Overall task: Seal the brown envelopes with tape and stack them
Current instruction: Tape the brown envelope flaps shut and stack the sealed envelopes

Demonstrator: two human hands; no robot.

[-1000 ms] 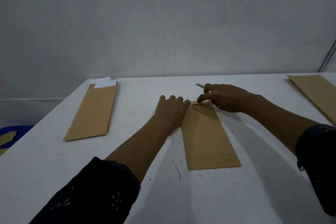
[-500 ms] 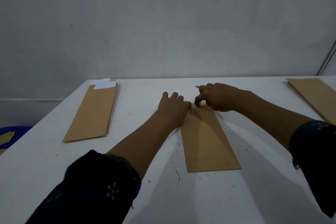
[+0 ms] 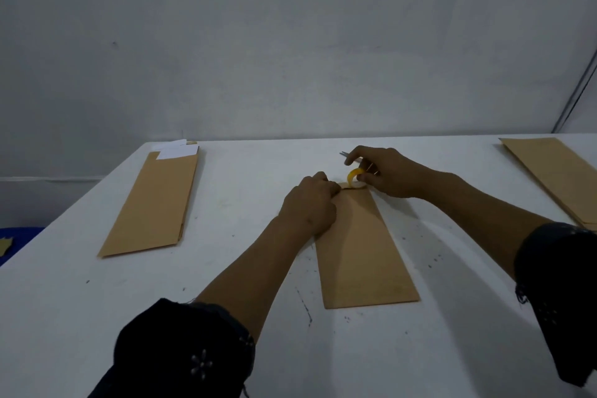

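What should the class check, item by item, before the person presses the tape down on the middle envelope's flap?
1. Left hand holds the middle envelope down near the flap: ok.
2. Right hand holds the tape roll at the flap end: ok.
3. Flap folded flat: cannot tell, hands cover it.
4. Tape cut from the roll: cannot tell.
5. Left stack lies apart from the work: ok.

a white worktop point(image 3: 97, 317) with small dark specks lies under both hands. behind it, past the hands, stands a plain grey wall point(image 3: 290, 42). far to the left of the left hand point(image 3: 308, 207), below the worktop's edge, something blue point(image 3: 19, 236) shows, partly cut off.
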